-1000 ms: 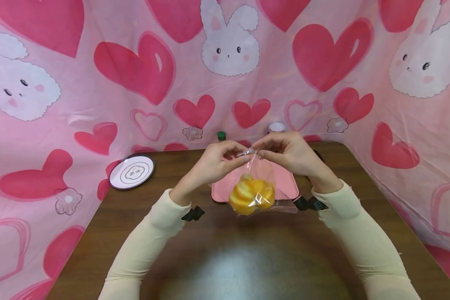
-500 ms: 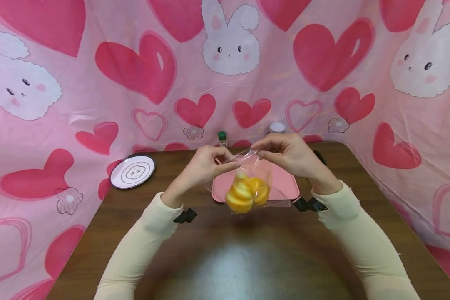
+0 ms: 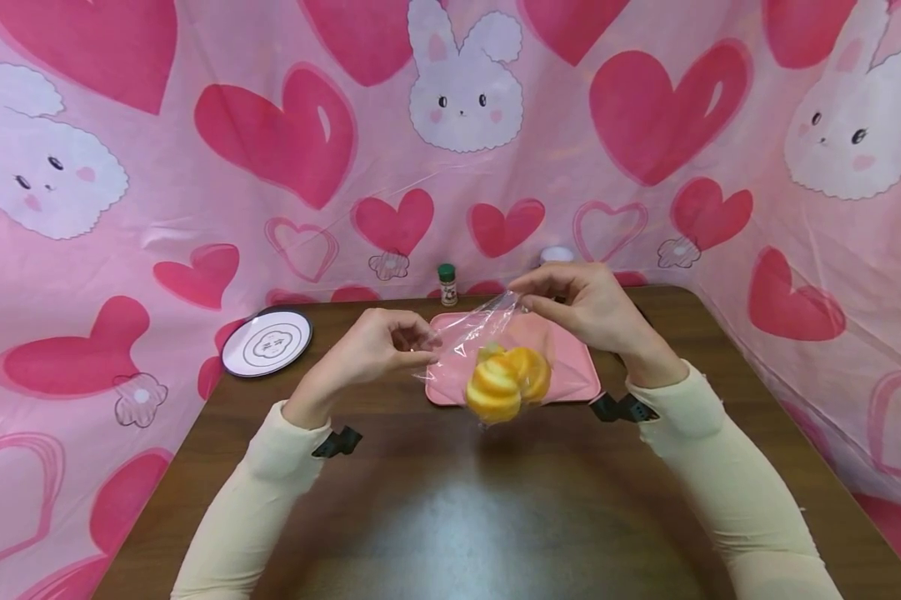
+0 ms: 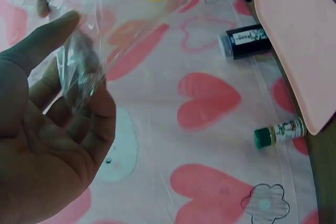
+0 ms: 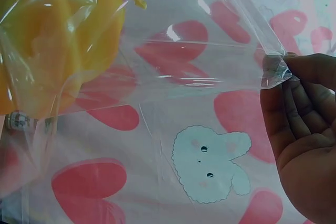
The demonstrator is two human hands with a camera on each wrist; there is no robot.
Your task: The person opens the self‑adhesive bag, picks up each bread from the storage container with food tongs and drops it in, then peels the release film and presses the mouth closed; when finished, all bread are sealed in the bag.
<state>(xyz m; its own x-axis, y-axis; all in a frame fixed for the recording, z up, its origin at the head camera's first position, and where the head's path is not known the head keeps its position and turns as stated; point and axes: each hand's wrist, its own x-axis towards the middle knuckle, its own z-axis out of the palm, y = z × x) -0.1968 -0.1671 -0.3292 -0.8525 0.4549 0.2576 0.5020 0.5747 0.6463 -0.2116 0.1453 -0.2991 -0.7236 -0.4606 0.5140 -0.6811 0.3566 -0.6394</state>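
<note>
A clear plastic bag (image 3: 471, 330) is stretched between both hands above the table. Inside its lower part sits a glossy yellow-orange, pumpkin-like lobed item (image 3: 498, 390); whether it is one piece or two I cannot tell. On the left, the left hand (image 3: 375, 348) holds the bag's edge between thumb and fingers, and the left wrist view shows film bunched at the fingertips. The right hand (image 3: 588, 305) pinches a corner of the bag's mouth, higher up, as the right wrist view shows with the thumb (image 5: 310, 66) against a finger.
Behind the bag, a pink tray (image 3: 581, 379) lies on the brown table (image 3: 450, 508). A white dark-rimmed plate (image 3: 267, 343) rests at the far left. Along the back stand a green-capped shaker bottle (image 3: 447, 285) and a white-lidded jar (image 3: 557, 256). A heart-patterned cloth (image 3: 390, 221) hangs behind.
The left hand has moved left and down from beside the right hand, pulling the bag's edge along. The film now spans a wider gap. The right hand has barely moved.
</note>
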